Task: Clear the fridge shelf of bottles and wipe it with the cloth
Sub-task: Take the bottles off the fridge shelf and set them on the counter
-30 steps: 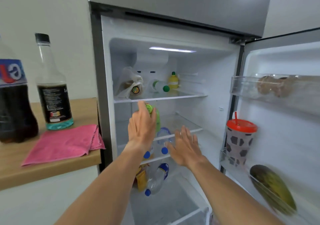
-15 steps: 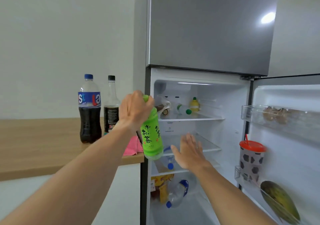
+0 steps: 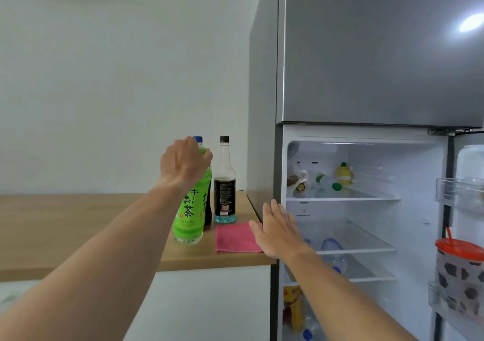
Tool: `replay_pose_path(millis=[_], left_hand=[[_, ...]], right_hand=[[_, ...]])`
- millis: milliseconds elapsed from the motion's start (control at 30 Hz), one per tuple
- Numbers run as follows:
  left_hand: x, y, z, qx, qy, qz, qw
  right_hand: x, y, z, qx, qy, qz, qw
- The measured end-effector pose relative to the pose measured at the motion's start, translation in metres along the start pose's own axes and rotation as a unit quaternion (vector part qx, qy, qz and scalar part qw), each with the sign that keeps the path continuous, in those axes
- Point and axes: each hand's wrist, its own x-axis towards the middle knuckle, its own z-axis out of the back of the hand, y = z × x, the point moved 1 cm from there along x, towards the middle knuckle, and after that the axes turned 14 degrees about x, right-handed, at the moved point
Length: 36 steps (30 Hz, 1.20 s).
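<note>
My left hand point(image 3: 184, 163) grips the top of a green tea bottle point(image 3: 192, 211), upright with its base at the wooden counter point(image 3: 78, 225), left of the pink cloth point(image 3: 235, 237). Behind it stand a dark cola bottle point(image 3: 207, 217), mostly hidden, and a clear bottle with a black cap point(image 3: 224, 183). My right hand point(image 3: 277, 229) hovers empty with fingers spread, between the cloth and the open fridge. The middle glass shelf point(image 3: 364, 238) looks bare on top. Blue-capped bottles point(image 3: 331, 243) lie on the shelf below it.
The top fridge shelf holds a yellow bottle point(image 3: 343, 174) and green-capped bottles point(image 3: 336, 186). The open door at the right carries an orange-lidded cup point(image 3: 458, 264). The grey freezer door point(image 3: 379, 49) is shut above. A white wall stands behind the counter.
My left hand carried the green tea bottle out of the fridge, leftward and down to the counter. My right hand drew back from the shelves to the fridge's left edge. The view swung left.
</note>
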Motion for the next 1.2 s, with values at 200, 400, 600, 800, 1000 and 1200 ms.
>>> replay_pose_path(millis=[200, 400, 600, 800, 1000, 1200], left_hand=[[0.013, 0.043, -0.032, 0.047, 0.008, 0.032, 0.998], [0.019, 0.063, -0.063, 0.063, -0.046, 0.018, 0.997], [-0.001, 0.07, -0.076, 0.08, -0.099, -0.009, 0.992], [-0.043, 0.063, -0.077, 0.077, -0.085, -0.062, 0.991], [-0.101, 0.041, -0.082, 0.121, -0.018, -0.116, 0.986], [-0.132, -0.007, -0.097, 0.095, 0.055, -0.173, 0.979]], right_hand=[[0.03, 0.01, -0.041, 0.013, 0.019, 0.017, 1.0], [0.054, 0.01, -0.079, -0.038, 0.131, -0.07, 0.988], [0.06, 0.009, -0.09, -0.045, 0.148, -0.093, 0.983], [0.046, 0.011, -0.084, -0.042, 0.153, -0.066, 0.985], [0.005, 0.019, -0.072, -0.031, 0.1, -0.06, 0.993], [-0.047, -0.029, -0.06, -0.021, -0.043, 0.078, 0.996]])
